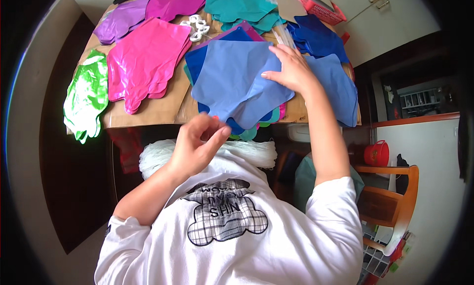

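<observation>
A flat light-blue foil balloon (237, 70), uninflated, lies on top of a stack at the table's near middle. Beneath it show the edges of a dark-blue balloon (198, 63) and a purple one (251, 30). My right hand (292, 70) rests at its upper right edge, thumb and fingers apart. Close by the balloon's narrow lower end is my left hand (201, 142), fingers curled in toward the thumb. Whatever the left fingertips may hold is hidden. A small orange-red spot (216, 117) shows beside them.
Pink balloons (148, 58) and shiny green ones (88, 95) lie left; teal ones (242, 8) at the back; more light-blue ones (333, 85) right. White rings (197, 26) and clear straws (284, 37) sit behind the stack. White string (256, 154) hangs before me. A wooden chair (395, 206) stands right.
</observation>
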The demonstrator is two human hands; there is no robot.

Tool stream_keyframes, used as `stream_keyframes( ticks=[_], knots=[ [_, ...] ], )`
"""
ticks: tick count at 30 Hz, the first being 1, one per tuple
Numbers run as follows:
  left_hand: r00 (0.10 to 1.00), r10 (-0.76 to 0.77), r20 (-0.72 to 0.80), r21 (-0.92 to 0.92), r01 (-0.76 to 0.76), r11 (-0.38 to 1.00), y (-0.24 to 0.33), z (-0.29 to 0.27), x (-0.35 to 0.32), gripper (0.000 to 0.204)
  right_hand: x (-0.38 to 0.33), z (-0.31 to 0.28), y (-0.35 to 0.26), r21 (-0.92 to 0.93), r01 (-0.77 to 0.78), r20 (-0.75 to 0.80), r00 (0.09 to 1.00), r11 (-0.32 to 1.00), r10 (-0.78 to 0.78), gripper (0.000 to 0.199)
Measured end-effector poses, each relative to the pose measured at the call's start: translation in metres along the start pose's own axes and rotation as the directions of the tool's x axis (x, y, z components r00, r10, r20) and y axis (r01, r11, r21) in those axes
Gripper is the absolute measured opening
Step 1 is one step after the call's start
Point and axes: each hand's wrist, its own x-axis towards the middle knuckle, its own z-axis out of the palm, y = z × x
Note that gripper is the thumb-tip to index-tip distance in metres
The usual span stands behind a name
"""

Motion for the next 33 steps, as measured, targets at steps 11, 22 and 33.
stream_keyframes(
  ticks=[11,22,33],
  knots=[
    [0.797,-0.286,0.531,-0.771,0.595,0.228,-0.054,0.033,0.019,0.062,0.030,0.009,0.002,0.274,0.241,0.238,0.921,0.931,-0.308,0.058],
    [0.712,-0.497,0.496,-0.710,0.662,0.240,-0.050,0.058,0.034,0.041,0.033,0.019,-0.010,-0.001,-0.088,-0.041,0.995,0.996,0.088,0.051],
    [0.702,-0.369,0.609,-0.617,0.711,0.336,-0.052,0.035,0.030,0.067,-0.070,-0.058,-0.050,0.123,-0.279,0.137,0.955,0.952,0.262,0.034]
  ],
)
